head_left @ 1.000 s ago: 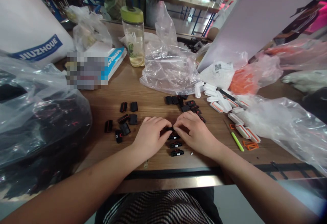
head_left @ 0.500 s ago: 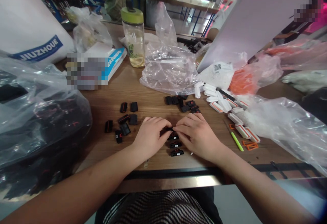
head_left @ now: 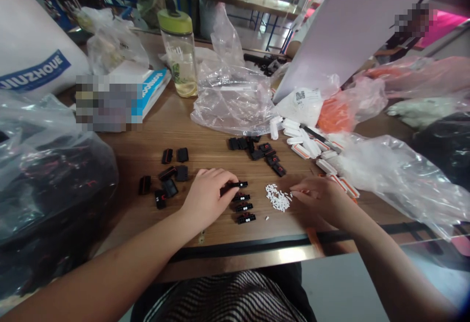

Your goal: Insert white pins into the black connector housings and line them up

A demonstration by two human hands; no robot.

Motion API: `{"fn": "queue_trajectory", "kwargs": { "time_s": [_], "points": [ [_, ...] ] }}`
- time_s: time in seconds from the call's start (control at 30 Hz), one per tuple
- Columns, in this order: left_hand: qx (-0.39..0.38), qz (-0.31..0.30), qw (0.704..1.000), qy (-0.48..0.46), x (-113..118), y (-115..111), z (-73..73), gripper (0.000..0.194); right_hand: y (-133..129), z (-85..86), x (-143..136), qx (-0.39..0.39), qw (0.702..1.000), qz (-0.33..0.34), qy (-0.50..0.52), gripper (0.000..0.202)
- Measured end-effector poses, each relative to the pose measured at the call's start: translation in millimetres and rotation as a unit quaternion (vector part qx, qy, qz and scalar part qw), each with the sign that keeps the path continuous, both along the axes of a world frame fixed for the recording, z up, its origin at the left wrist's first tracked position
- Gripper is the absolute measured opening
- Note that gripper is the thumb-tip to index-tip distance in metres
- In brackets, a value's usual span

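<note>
My left hand (head_left: 211, 192) is closed on a small black connector (head_left: 240, 184), pinched between thumb and fingers, with a white dot on its near face. Just below it, several like connectors (head_left: 245, 208) lie in a column, white dots showing on their near sides. My right hand (head_left: 321, 195) is at the right edge of a pile of tiny white plugs (head_left: 278, 198). Its fingers point left and are smeared by motion, so whether they hold anything is unclear. One loose white plug (head_left: 267, 218) lies apart from the pile.
Black housings (head_left: 169, 187) lie at left, others (head_left: 264, 150) beyond the hands. White parts with orange strips (head_left: 308, 146) are heaped at right beside a clear bag (head_left: 396, 175). A bottle (head_left: 178, 53) and a plastic bag (head_left: 235, 97) stand behind. A large bag (head_left: 51, 190) fills the left.
My right hand has moved right, away from the connector, uncovering the white plug pile. My left hand keeps its hold on the connector. The whole view has shifted slightly.
</note>
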State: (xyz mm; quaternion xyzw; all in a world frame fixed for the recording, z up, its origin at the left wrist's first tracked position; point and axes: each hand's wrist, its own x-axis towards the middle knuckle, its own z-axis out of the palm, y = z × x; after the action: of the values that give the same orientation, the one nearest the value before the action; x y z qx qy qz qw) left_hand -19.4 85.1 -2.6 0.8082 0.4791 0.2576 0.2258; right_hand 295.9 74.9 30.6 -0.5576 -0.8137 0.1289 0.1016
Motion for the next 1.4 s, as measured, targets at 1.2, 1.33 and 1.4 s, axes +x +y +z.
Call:
{"fn": "queue_trajectory", "kwargs": {
  "time_s": [1.2,1.33,1.4],
  "points": [
    [-0.002,-0.001,1.0,-0.014,0,0,-0.2,0.008,27,16.6,-116,-0.023,0.984,0.112,0.133,0.012],
    [-0.005,0.004,1.0,-0.007,1,0,2.5,0.008,33,9.9,-118,-0.019,0.985,0.143,0.093,0.011],
    [-0.007,0.006,1.0,-0.004,1,0,3.1,0.008,35,9.7,-119,-0.019,0.985,0.153,0.071,0.011]
  ]
}}
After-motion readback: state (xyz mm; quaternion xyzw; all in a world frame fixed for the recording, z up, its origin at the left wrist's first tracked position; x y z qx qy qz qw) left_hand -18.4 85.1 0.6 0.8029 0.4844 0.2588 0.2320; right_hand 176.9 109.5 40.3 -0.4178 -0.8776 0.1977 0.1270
